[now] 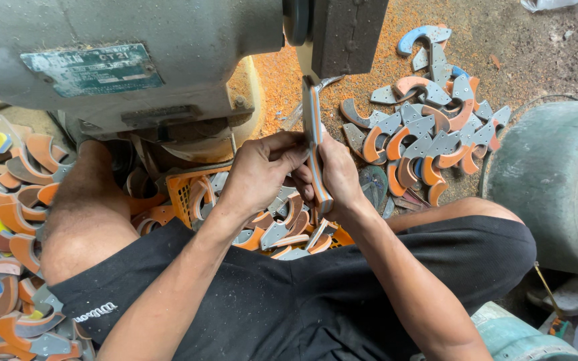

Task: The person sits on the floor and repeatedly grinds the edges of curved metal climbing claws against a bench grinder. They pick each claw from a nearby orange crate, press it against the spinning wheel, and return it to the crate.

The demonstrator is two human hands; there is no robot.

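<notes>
Gripped between both hands, a stack of curved orange-and-grey pieces (316,144) is held upright on edge, its far end raised against the dark wheel housing (342,33) of a grey bench machine (135,60). The left hand (259,170) is closed on the stack's left face, with thumb and fingers pressed flat; the right hand (339,177) is closed on its right face and near end. An orange plastic crate (182,190), filled with similar pieces, is seen below the hands, between the knees. A loose heap of pieces (429,127) is spread on the dusty floor at far right, and another pile (8,220) at left.
</notes>
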